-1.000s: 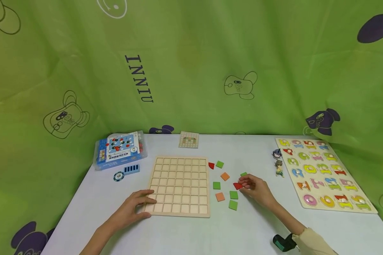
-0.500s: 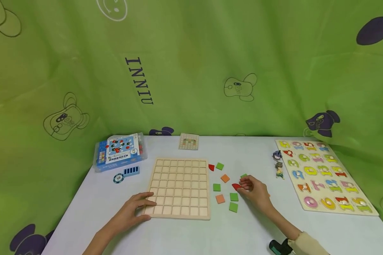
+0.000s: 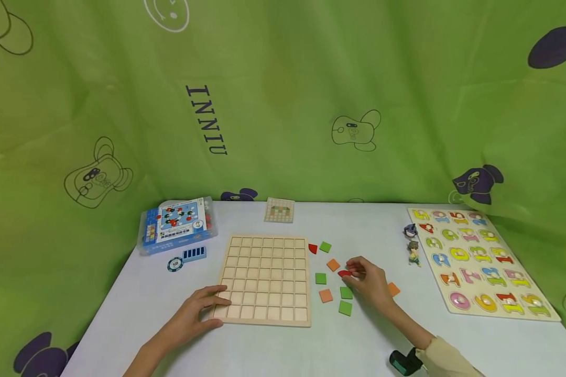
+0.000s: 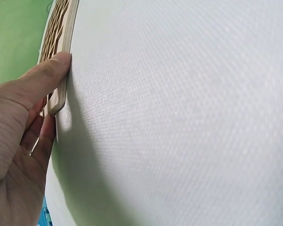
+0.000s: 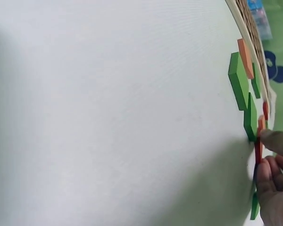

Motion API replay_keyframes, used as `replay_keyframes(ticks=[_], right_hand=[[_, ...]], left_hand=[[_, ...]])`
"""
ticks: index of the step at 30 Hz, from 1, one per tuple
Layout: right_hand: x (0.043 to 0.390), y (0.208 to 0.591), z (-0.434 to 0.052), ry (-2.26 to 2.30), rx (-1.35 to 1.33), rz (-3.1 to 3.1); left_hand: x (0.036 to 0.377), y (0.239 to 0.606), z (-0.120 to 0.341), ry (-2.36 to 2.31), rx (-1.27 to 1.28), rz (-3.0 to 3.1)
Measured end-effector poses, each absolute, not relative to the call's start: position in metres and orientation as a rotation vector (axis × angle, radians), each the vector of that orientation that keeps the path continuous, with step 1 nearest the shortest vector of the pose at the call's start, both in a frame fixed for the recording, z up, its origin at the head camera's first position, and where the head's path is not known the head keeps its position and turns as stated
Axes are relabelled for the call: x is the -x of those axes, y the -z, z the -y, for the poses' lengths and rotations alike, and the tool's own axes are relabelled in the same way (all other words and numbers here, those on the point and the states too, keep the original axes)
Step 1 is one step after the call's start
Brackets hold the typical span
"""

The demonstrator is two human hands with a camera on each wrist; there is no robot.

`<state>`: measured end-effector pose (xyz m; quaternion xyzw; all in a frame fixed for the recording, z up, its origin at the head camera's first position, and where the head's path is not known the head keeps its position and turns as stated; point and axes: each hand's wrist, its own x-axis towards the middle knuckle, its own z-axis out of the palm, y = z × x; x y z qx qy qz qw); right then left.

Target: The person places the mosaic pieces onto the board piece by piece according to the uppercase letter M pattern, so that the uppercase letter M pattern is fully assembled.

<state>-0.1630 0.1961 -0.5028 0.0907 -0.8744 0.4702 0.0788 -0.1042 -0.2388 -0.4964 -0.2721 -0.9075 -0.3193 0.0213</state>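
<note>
My left hand (image 3: 191, 313) holds the near left corner of a wooden grid board (image 3: 264, 323). In the left wrist view its thumb (image 4: 56, 66) lies on the board's near edge, with fingers around the corner. Right of the board, my right hand (image 3: 371, 285) pinches a red quarter-round tile (image 3: 344, 273) between thumb and fingers. About it lie an orange tile (image 3: 333, 265), a salmon tile (image 3: 326, 296) and several green tiles (image 3: 345, 308). A second red tile (image 3: 313, 248) sits beside the board's right edge. The right wrist view shows a green tile (image 5: 254, 206) under the fingers.
A pattern card (image 3: 279, 210) lies behind the board. At the left are a blue boxed set (image 3: 176, 225), a round chip (image 3: 175, 264) and a blue piece (image 3: 194, 253). Two figurines (image 3: 413, 253) and a number puzzle (image 3: 476, 262) stand right; a dark green-black object (image 3: 404, 361) is near the sleeve.
My right hand has shifted left with the red tile, uncovering an orange tile on its right and covering the green one behind it. My left hand stays at the board's corner.
</note>
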Motion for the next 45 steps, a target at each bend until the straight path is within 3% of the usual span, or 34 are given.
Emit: replay_keyframes(ticks=[20, 45], right_hand=[[0.168, 0.5, -0.192, -1.299, -0.275, 2.67], [0.172, 0.499, -0.211, -1.642, -0.469, 2.698]], left_hand=[[0.104, 0.498, 0.24, 1.022, 0.846, 2.806], [0.103, 0.499, 0.24, 1.023, 0.848, 2.776]])
